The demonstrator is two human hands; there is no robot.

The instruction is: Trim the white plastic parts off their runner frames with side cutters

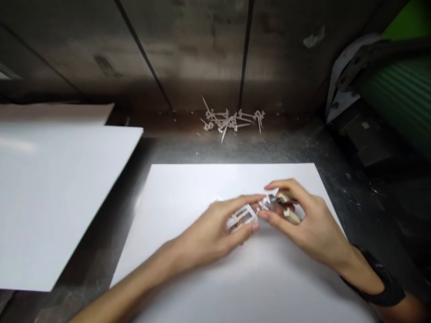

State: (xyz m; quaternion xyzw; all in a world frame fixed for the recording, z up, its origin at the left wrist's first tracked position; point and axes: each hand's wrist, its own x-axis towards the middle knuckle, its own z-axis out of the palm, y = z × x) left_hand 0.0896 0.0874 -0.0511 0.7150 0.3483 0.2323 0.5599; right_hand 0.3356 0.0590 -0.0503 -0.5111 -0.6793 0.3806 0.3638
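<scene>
Centre sheet, 6 o'clock: left hand [215, 231] pinches plastic sprue frame [240, 219]; right hand [303, 222] grips nippers [286, 208].
Handling: light, brittle; hold frame edges.

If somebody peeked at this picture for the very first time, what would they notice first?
First, the two hands in the middle: the left hand holds a small white plastic parts frame, and the right hand grips a small cutter against it, over a white sheet. Behind them, by the wall, lies a pile of cut-off plastic sticks. A second white sheet lies to the left.
</scene>
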